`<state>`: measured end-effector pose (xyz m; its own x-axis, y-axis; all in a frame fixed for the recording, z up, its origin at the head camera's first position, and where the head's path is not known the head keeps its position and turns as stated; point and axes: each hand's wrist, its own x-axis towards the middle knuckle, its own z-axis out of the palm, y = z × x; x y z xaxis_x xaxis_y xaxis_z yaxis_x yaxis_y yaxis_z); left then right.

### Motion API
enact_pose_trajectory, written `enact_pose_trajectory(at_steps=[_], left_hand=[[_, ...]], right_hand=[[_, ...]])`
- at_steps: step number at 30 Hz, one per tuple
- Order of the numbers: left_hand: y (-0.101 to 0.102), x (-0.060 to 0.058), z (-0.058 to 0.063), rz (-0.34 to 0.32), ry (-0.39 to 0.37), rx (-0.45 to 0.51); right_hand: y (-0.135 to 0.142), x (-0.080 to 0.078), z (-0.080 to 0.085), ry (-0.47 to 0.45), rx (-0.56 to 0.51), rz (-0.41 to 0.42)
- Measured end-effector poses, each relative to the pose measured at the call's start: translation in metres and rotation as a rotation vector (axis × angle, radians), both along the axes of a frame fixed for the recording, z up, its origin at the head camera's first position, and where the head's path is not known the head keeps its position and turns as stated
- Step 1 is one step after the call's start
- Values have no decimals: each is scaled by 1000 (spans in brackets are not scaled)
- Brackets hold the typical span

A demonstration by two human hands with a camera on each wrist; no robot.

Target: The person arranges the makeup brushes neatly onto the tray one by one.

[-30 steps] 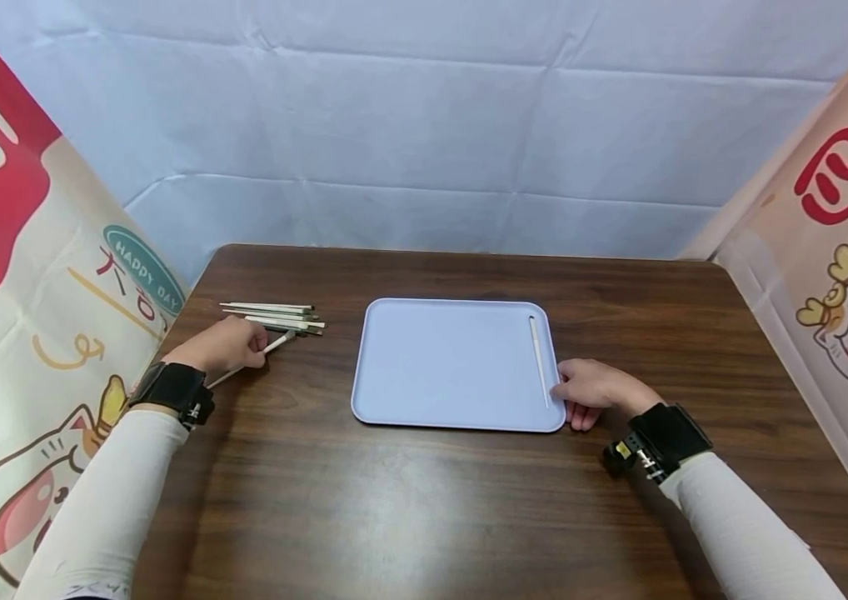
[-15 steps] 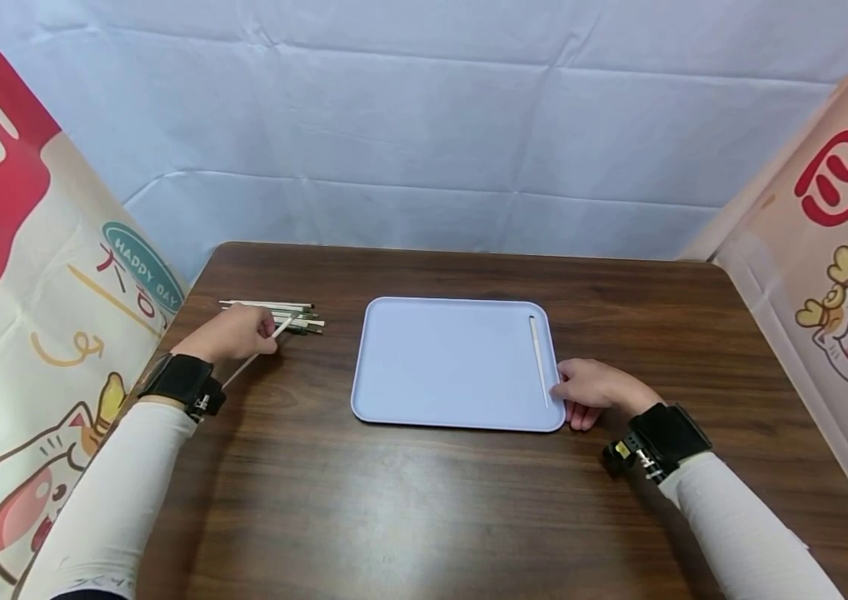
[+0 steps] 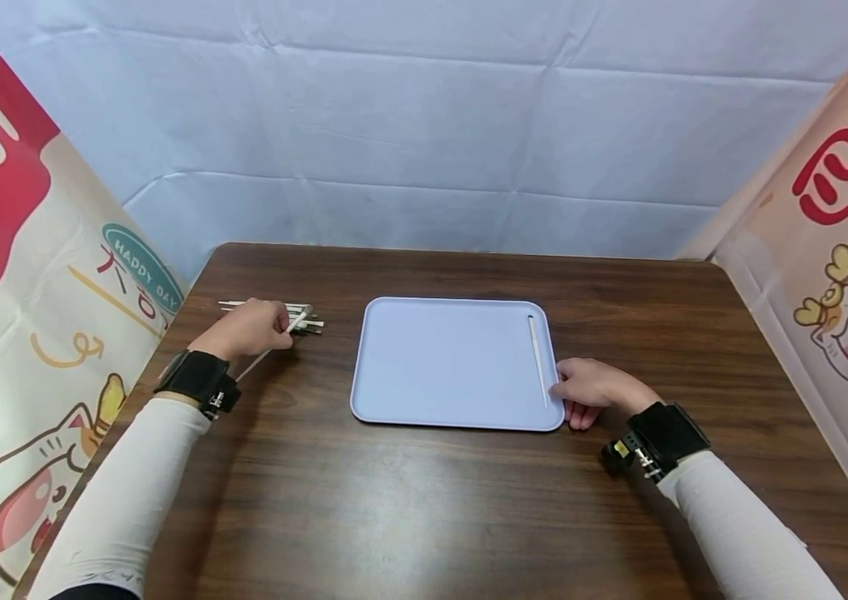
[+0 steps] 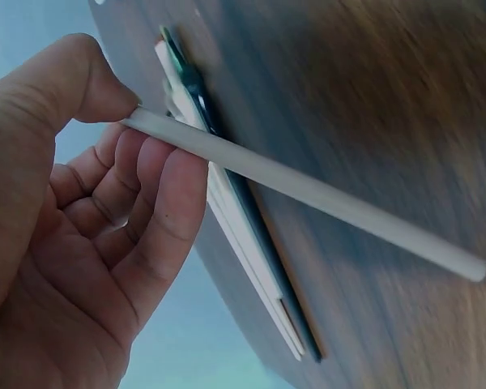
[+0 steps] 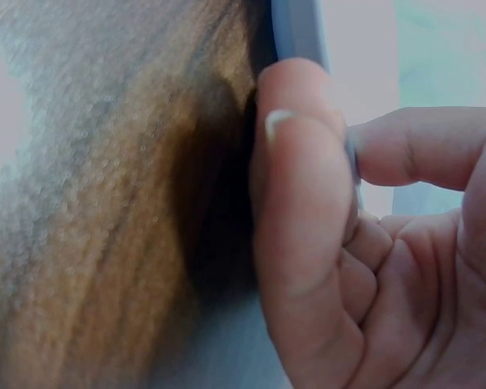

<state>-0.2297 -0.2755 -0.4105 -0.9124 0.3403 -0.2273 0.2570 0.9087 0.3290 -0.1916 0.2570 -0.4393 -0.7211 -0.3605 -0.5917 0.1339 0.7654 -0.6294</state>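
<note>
My left hand (image 3: 251,327) pinches a slim white stick (image 4: 308,190) between thumb and fingertips. The stick slants across the view, one rounded end sticking out well past the fingers. Just behind it, a small bundle of white and dark green sticks (image 3: 313,324) lies on the table, partly hidden by the hand. At the right, my right hand (image 3: 592,389) grips the edge of a pale blue tray (image 3: 446,362), thumb over the rim and fingers curled at its side. One white stick (image 3: 537,354) lies lengthwise on the tray, near its right rim.
The brown wooden table (image 3: 394,508) spreads around the tray. A pale blue cloth (image 3: 424,150) hangs behind its far edge. Printed cartoon sheets flank it, one at the left (image 3: 27,400) and one at the right (image 3: 829,333). Black cameras are strapped to both wrists.
My left hand has moved up and to the right, carrying the white stick so that it overlaps the bundle. The right hand and the tray have stayed put.
</note>
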Motion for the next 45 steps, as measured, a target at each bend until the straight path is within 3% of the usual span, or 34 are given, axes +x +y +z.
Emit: enact_pose_trajectory(at_steps=[11, 31, 45], left_hand=[[33, -8, 2, 1, 20, 24], [97, -6, 13, 27, 53, -26], [138, -11, 14, 4, 24, -33]], right_hand=[[1, 0, -2, 5, 4, -12], [0, 1, -1, 17, 0, -11], [0, 2, 1, 10, 0, -13]])
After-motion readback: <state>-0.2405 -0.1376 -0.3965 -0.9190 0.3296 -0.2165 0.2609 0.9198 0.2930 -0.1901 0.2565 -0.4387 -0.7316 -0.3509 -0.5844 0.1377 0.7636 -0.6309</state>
